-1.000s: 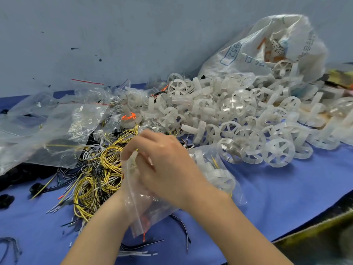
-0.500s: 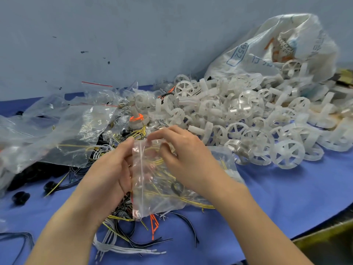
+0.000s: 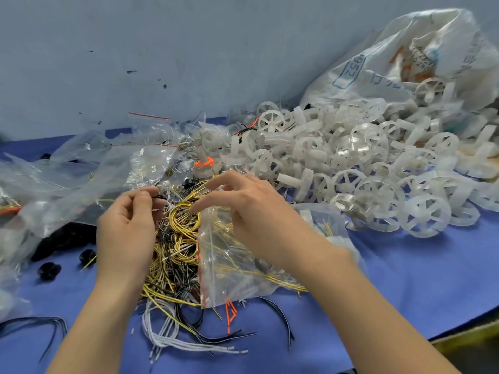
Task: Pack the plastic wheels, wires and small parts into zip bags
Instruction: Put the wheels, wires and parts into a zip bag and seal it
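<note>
entry: bag (image 3: 237, 273), at 5 o'clock of the wires (image 3: 186, 220), part filled. your left hand (image 3: 127, 225) pinches a wire at the pile's 11 o'clock. your right hand (image 3: 251, 211) hovers loose-fingered over the bag. wheels (image 3: 337, 163) are heaped at 2 o'clock, unpacked (most work likely remains).

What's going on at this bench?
A person is bagging parts on a blue-covered table. The right hand is spread open over a tangle of yellow and black wire coils, with no clear grip on anything. A clear zip bag with a red seal strip, already holding some yellow wires, lies under that wrist. The left hand pinches its fingertips together at the pile; what they hold is unclear. The heap of translucent white plastic wheels sits behind.
</note>
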### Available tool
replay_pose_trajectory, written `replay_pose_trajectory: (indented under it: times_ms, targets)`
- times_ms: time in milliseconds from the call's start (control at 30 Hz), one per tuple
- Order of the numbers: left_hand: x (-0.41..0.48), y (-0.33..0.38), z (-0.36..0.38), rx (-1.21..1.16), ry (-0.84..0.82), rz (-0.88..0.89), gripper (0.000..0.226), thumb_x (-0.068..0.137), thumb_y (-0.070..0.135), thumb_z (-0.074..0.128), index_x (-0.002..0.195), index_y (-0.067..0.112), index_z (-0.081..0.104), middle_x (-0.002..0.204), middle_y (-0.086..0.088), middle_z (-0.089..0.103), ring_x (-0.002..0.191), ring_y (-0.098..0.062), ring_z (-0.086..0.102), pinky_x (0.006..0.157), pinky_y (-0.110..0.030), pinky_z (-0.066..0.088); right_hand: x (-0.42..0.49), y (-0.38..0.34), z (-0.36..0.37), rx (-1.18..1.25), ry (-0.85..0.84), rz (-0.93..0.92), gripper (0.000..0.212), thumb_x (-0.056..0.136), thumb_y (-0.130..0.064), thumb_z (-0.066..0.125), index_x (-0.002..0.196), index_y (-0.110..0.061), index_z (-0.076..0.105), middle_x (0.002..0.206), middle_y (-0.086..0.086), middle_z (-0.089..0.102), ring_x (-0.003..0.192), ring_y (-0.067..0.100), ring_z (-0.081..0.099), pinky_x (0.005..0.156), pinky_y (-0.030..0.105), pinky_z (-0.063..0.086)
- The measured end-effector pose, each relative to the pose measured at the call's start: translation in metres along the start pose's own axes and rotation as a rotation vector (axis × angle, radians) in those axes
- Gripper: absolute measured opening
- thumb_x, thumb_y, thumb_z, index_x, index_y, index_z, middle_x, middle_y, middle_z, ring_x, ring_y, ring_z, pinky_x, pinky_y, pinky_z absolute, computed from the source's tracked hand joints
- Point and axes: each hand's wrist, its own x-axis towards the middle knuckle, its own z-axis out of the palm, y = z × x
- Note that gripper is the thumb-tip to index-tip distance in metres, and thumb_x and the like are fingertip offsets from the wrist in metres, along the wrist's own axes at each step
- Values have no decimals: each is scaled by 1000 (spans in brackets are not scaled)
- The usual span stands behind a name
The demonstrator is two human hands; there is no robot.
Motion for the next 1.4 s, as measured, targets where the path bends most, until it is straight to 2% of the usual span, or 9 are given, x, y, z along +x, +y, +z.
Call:
replay_pose_trajectory:
  times_ms: [433,567,767,1000,1100,1167,1267,1333,1400]
  targets:
    - [13,-4,4,10,-28,-18,24,96,14,47,93,27,66,91,4,71,86,-9,67,82,-26,51,3,-2,5,-51,-44,-29,37,86,-4,58,100,-37,70,136,-5,51,117,20,45,100,40,33]
    - [40,5,28,87,-145,38,22,95,18,47,93,31,64,93,8,70,88,-6,65,78,-26,50,9,3,2,14,-40,-7,42,86,3,50,93,-33,71,131,-8,54,116,20,46,100,41,34]
    - [119,0,90,330,-311,39,20,98,15,43,103,24,61,107,-3,65,95,-19,62,88,-42,53,18,20,-1,194,-36,1,55,83,13,40,84,-30,74,125,-9,59,114,19,49,97,42,40]
    - [186,4,153,645,-433,161,35,96,18,40,124,21,61,131,-8,60,116,-27,55,99,-37,44,33,43,-8,460,31,39,55,85,9,37,88,-31,74,111,-8,62,98,8,54,83,28,45]
    - [194,2,176,865,-501,253,38,97,21,38,127,22,61,135,-6,59,124,-30,52,107,-40,40,36,55,-15,522,98,92,52,88,6,37,89,-30,74,102,-16,61,97,0,53,80,11,39]
    - [196,-1,189,947,-591,242,34,97,19,37,116,13,65,128,-13,62,117,-33,55,100,-38,44,35,64,-19,547,132,119,50,88,4,38,89,-30,75,95,-21,59,95,-3,55,73,6,37]
    - [192,-3,200,959,-605,167,30,97,16,38,89,-3,60,98,-28,62,85,-36,57,66,-32,41,32,74,-22,572,185,139,48,88,4,40,89,-29,75,92,-22,60,81,-7,58,63,8,36]
    - [189,-1,202,824,-499,136,31,97,14,40,73,3,56,67,-18,51,63,-26,42,51,-29,28,31,80,-24,542,217,147,49,87,5,40,89,-30,75,97,-18,63,75,-6,57,60,10,34]
    - [187,7,199,661,-371,143,38,97,16,40,59,13,43,56,-5,39,62,-23,36,49,-29,24,29,84,-26,544,245,158,49,88,4,39,91,-30,75,99,-18,63,65,-7,55,54,8,35]
